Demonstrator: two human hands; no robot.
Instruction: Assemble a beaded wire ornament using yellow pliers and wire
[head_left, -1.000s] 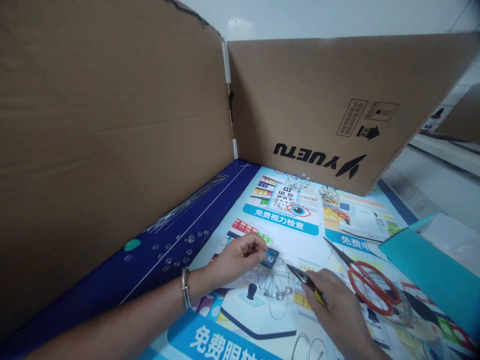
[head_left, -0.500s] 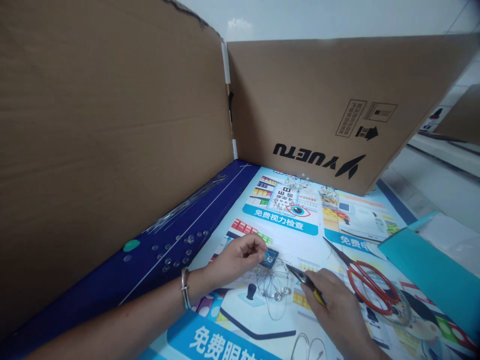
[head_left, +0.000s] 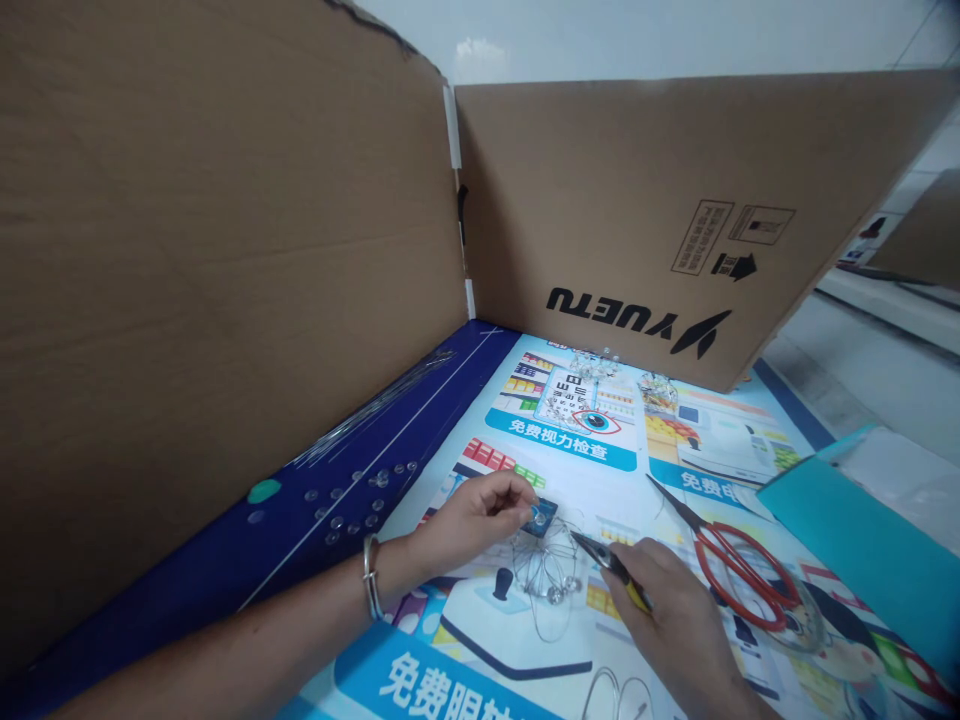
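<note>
My left hand (head_left: 487, 515) pinches the top of a wire piece (head_left: 547, 570), a fan of thin silvery loops with clear beads at its lower edge. A clear bead shows beside the left fingertips. My right hand (head_left: 671, 610) is wrapped round pliers (head_left: 611, 567) with yellow and black handles, their tip pointing at the wire piece from the right. Whether the tip touches the wire cannot be made out. Right of that hand lie red-handled scissors (head_left: 750, 575), resting over a coil of clear line (head_left: 810, 620).
Loose clear beads (head_left: 377, 480), a green piece (head_left: 263, 491) and thin wires (head_left: 367, 410) lie on the blue strip. Beaded wire pieces (head_left: 658, 392) sit near the cardboard wall (head_left: 637, 200). A teal box (head_left: 855, 550) stands right; wire loops (head_left: 619, 695) lie at the lower edge.
My left hand has shifted very slightly to the right. My right hand and the pliers have barely moved.
</note>
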